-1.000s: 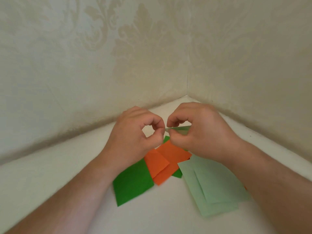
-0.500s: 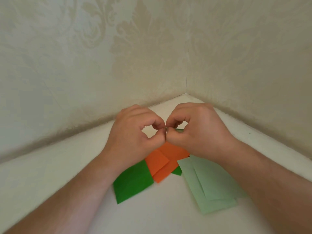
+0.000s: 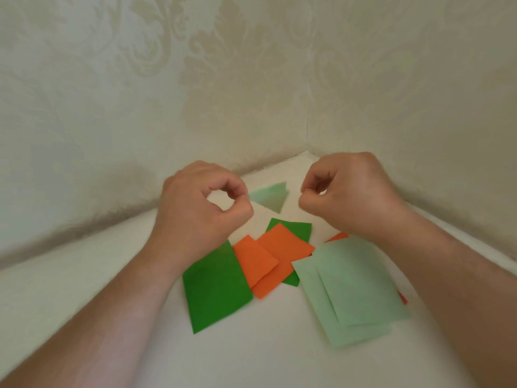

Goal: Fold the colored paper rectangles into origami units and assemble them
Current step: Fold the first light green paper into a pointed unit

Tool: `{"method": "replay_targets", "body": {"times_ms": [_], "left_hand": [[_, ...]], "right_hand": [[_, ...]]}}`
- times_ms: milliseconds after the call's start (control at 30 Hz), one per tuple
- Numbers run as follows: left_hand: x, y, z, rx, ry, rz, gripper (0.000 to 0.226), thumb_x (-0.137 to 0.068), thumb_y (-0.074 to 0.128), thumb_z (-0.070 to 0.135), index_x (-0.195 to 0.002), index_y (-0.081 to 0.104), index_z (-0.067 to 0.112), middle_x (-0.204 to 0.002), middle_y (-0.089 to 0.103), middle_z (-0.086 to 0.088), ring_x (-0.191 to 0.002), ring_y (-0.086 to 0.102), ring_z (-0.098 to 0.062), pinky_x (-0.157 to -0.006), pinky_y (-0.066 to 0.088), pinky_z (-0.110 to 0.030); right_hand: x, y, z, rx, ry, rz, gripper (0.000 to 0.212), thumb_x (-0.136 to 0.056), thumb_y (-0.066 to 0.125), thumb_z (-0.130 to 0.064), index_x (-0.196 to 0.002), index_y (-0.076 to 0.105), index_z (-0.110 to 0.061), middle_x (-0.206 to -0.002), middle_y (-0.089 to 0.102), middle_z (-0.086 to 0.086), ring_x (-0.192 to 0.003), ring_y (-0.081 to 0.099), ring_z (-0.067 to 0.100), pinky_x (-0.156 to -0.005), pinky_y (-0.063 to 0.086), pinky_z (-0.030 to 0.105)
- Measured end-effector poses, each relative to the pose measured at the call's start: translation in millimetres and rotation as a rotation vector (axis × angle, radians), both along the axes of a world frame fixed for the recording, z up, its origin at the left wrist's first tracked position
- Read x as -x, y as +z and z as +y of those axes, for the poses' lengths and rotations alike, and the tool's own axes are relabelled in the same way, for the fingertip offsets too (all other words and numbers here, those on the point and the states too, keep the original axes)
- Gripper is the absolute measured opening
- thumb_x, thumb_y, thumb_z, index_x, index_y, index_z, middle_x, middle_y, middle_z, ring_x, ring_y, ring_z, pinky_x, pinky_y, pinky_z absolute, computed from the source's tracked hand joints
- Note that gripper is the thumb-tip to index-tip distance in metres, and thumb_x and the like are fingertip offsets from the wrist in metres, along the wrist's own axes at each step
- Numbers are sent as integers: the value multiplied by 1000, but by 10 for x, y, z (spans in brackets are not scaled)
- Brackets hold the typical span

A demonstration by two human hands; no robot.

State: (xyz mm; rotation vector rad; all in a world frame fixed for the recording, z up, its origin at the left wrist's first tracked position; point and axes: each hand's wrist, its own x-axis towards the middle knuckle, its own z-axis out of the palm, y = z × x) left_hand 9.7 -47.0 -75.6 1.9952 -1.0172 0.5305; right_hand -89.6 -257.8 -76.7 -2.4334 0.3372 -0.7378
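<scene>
Your left hand (image 3: 201, 208) has thumb and forefinger curled into a ring, and the tips meet right at the left corner of the pale green folded piece (image 3: 270, 198), so it looks like you're pinching it there, though the blur makes the exact contact hard to call. That folded piece is a small triangle shape sitting up off the white tabletop (image 3: 279, 359), just behind the paper pile. Your right hand (image 3: 347, 197) is on the other side of the triangle, close to its right edge but with a gap showing, fingers curled in tight with the thumb pressed to the forefinger; can't tell if anything's between them. Taking the orange sheets (image 3: 268, 259) as the middle of the pile: a dark green rectangle (image 3: 216, 289) lies touching them on the left, another dark green sheet (image 3: 296, 229) pokes out from under them on the far side, and two overlapping pale green rectangles (image 3: 352, 292) sit to their right, covering an orange scrap (image 3: 337, 236) whose edge peeks out near your right wrist. Behind everything is the patterned wallpaper corner (image 3: 307, 107).
</scene>
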Motion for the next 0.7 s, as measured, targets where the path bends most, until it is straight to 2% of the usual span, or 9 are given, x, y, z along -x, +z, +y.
{"method": "replay_targets", "body": {"times_ms": [67, 133, 233, 300, 400, 467, 500, 600, 700], "left_hand": [[-41, 21, 20, 115, 39, 119, 20, -79, 75, 15, -69, 69, 31, -80, 70, 16, -71, 62, 2, -58, 41, -13], [-57, 8, -1, 174, 44, 221, 22, -82, 76, 12, -68, 70, 29, -76, 69, 18, -59, 55, 7, -56, 38, -9], [-53, -40, -63, 206, -2, 340, 14, -81, 76, 19, -69, 71, 25, -68, 65, 19, -66, 55, 0, -69, 43, -20], [-47, -62, -92, 222, -47, 415, 7, -78, 73, 23, -72, 72, 24, -65, 63, 19, -65, 52, -3, -69, 42, -24], [-26, -78, -112, 225, -110, 483, 7, -78, 72, 23, -71, 71, 23, -64, 62, 19, -64, 49, -4, -64, 41, -21], [-2, -74, -116, 217, -137, 500, 8, -78, 70, 22, -70, 69, 22, -63, 60, 19, -62, 47, -3, -61, 40, -17], [2, -71, -118, 216, -147, 505, 9, -78, 70, 21, -69, 68, 21, -63, 60, 19, -62, 47, -3, -60, 40, -15], [3, -64, -117, 217, -164, 521, 18, -84, 69, 12, -68, 65, 20, -62, 56, 16, -60, 45, -3, -57, 38, -13], [-1, -48, -119, 219, -165, 551, 13, -81, 62, 20, -69, 64, 16, -68, 54, -2, -68, 45, -10, -58, 37, -18]], "right_hand": [[-3, 26, -78, -99, -63, -38, 8, -72, 72, -21, -65, 73, -24, -63, 69, -14, -56, 60, 2, -56, 52, 24], [-11, 25, -70, -221, -52, -92, 8, -76, 71, -20, -69, 74, -24, -62, 69, -11, -51, 54, 1, -52, 45, 20], [-29, 0, 61, -449, 81, -96, 16, -85, 67, -21, -91, 76, -32, -73, 69, -20, -55, 56, 1, -56, 43, 14], [-47, -20, 108, -530, 194, -36, 21, -90, 68, -24, -106, 74, -36, -93, 72, -15, -75, 66, 9, -70, 50, 23], [-46, -42, 143, -582, 306, 19, 13, -92, 71, -20, -98, 78, -30, -99, 74, 8, -75, 61, 16, -70, 51, 30], [-49, -53, 147, -581, 294, 29, 5, -92, 73, -17, -93, 77, -14, -92, 70, 24, -70, 51, 19, -65, 45, 37], [-50, -61, 142, -578, 284, 33, 12, -92, 73, -17, -91, 74, -5, -86, 65, 28, -69, 48, 21, -65, 41, 38], [-36, -44, 129, -608, 311, 56, 35, -95, 70, -20, -92, 60, 14, -79, 56, 28, -72, 45, 22, -69, 40, 39], [-18, -24, 130, -616, 357, 99, 35, -99, 63, -18, -82, 59, 12, -78, 59, 24, -74, 55, 21, -76, 46, 39]]}}
